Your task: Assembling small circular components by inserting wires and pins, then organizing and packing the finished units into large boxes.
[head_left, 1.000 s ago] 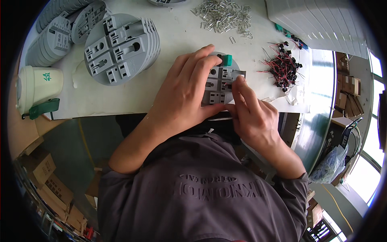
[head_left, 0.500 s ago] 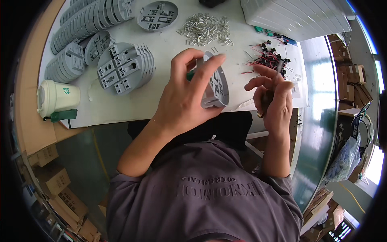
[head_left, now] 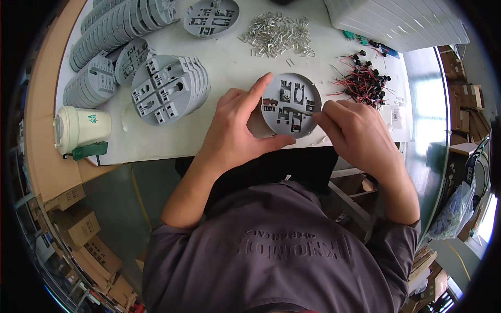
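Note:
My left hand (head_left: 232,128) is closed around the left edge of a round grey plastic base (head_left: 276,121), thumb at its lower rim and forefinger at the upper left. The base is tipped so its slotted inner face shows, with small metal and dark parts in some slots. My right hand (head_left: 362,130) is closed at the base's right edge, its fingers pinching a thin dark tool (head_left: 298,110) whose tip reaches across the middle slots. The rest of the tool is hidden in the hand, so its exact kind cannot be made out.
Stacks of grey round bases (head_left: 172,91) stand at the left, with a single base (head_left: 211,18) behind. A pile of small metal clips (head_left: 276,34) lies at the back. Black parts with red wires (head_left: 362,81) lie right, near a white bin (head_left: 396,23). A cream cup (head_left: 83,128) stands front left.
My right hand has moved left to the base and turned over, bringing the thin tool onto its face. The base, seen edge-on before, has been turned to show its inner face.

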The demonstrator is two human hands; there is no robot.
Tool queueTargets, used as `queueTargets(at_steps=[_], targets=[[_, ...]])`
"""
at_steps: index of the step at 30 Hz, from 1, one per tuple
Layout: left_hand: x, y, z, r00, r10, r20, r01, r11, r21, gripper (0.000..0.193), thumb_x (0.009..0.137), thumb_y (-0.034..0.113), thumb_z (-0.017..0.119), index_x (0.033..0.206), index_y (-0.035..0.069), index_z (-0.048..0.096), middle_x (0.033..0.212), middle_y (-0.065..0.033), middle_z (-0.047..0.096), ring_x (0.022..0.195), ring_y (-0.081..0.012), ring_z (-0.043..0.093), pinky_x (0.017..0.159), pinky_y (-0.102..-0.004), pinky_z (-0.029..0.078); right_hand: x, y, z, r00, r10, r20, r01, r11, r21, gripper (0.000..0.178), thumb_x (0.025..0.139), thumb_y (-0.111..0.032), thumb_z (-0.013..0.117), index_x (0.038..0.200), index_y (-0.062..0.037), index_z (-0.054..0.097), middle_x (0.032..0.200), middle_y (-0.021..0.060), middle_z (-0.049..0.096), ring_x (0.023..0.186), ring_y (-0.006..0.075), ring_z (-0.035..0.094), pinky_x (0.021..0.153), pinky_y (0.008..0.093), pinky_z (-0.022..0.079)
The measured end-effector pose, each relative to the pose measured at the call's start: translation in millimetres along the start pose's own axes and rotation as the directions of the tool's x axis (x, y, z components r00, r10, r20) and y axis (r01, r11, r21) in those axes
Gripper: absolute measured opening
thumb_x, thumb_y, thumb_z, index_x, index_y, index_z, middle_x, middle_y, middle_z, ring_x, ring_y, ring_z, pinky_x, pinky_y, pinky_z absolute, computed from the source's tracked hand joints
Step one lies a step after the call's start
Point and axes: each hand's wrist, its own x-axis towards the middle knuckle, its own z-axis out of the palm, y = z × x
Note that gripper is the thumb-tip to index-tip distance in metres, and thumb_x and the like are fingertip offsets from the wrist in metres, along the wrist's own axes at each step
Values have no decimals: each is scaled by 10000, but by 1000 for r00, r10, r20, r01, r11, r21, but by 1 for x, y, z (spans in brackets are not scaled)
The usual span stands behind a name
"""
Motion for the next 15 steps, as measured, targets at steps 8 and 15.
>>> queueTargets(at_steps=[8, 15], targets=[[1, -3, 3, 999, -13, -31, 13, 1000, 6, 1021, 669, 307, 996, 1545, 23, 553, 966, -69, 737, 840, -224, 603, 850, -348, 531, 13, -5, 11, 996, -24, 87, 38, 986, -161, 239, 1007, -95, 664, 787, -2, 648, 623, 137, 633, 495, 320, 524, 537, 410, 428], [1, -4, 5, 998, 29, -56, -27, 999, 39, 1011, 690, 326, 974, 1553, 21, 544, 935, -55, 714, 826, -214, 599, 844, -352, 522, 17, 0, 12, 988, 7, 155, 4, 998, -67, 244, 1023, -115, 652, 813, 9, 664, 635, 145, 645, 499, 334, 530, 544, 411, 436]])
